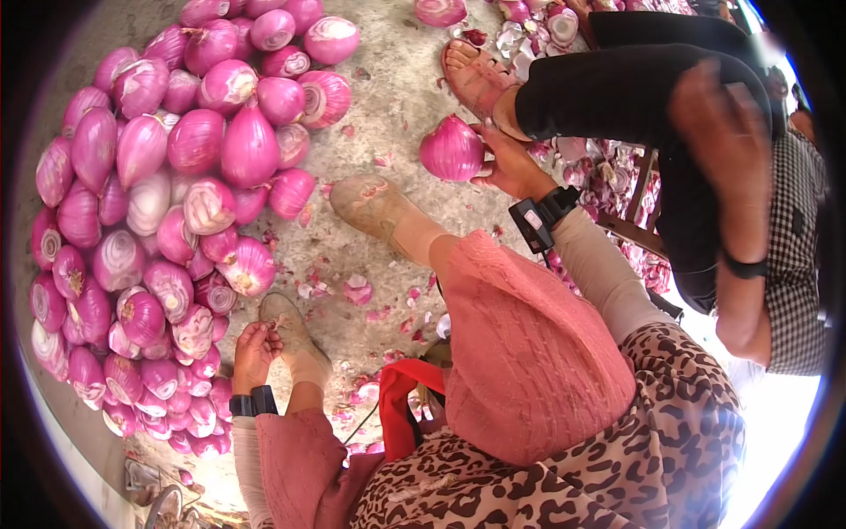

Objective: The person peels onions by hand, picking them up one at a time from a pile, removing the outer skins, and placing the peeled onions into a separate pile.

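Observation:
My right hand (pixel 514 167) is wrapped round the side of a large pink-purple onion (pixel 451 148), holding it above the floor beside the other person's bare foot. My left hand (pixel 254 357) is near my left shoe, at the lower right edge of a big heap of onions (pixel 196 141). Its fingers are pinched together, and I cannot make out what, if anything, is between them. Many onions in the heap have smooth, shiny skin, and some show pale cut ends.
Another person sits at the right, with dark trousers (pixel 617 93), a bare foot (pixel 476 78) and a blurred hand (pixel 723 123). Onion skins (pixel 608 176) lie around a wooden stool leg (pixel 634 234). Peel scraps (pixel 357 289) litter the concrete floor (pixel 379 115) between my shoes (pixel 370 204).

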`<state>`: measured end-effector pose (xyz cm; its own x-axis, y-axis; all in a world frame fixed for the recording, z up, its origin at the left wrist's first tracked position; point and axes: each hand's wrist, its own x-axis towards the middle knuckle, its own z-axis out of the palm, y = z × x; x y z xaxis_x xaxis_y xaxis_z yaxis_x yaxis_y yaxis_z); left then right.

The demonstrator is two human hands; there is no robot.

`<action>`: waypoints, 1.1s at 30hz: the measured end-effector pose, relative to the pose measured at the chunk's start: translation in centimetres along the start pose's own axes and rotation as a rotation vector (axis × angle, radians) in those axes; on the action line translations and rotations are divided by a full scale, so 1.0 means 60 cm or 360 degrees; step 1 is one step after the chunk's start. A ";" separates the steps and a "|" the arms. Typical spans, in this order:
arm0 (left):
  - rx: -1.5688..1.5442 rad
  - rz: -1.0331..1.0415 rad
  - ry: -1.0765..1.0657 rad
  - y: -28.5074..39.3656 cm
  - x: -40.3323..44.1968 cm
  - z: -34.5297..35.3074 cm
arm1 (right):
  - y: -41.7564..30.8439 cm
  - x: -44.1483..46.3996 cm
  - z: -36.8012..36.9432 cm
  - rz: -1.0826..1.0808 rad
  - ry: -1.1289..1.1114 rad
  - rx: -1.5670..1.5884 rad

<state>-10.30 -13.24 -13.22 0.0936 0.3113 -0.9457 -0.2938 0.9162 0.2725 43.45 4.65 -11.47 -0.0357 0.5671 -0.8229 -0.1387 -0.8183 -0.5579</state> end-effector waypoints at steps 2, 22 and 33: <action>0.0009 0.0001 0.0008 -0.001 0.001 -0.002 | -0.007 -0.002 0.006 0.0137 -0.0032 0.0157; -0.0067 0.0079 -0.0092 -0.005 -0.011 -0.005 | -0.003 -0.003 0.043 0.0052 -0.0737 0.0738; 0.0175 0.0577 -0.0560 0.147 -0.192 0.066 | -0.150 -0.076 0.394 -0.0050 -0.2034 -0.0216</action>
<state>-10.20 -7.77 0.79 0.3238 0.6626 -0.6754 -0.2669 0.7488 0.6066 21.48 11.67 -0.16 -0.9634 0.2117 -0.1642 -0.0579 -0.7631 -0.6436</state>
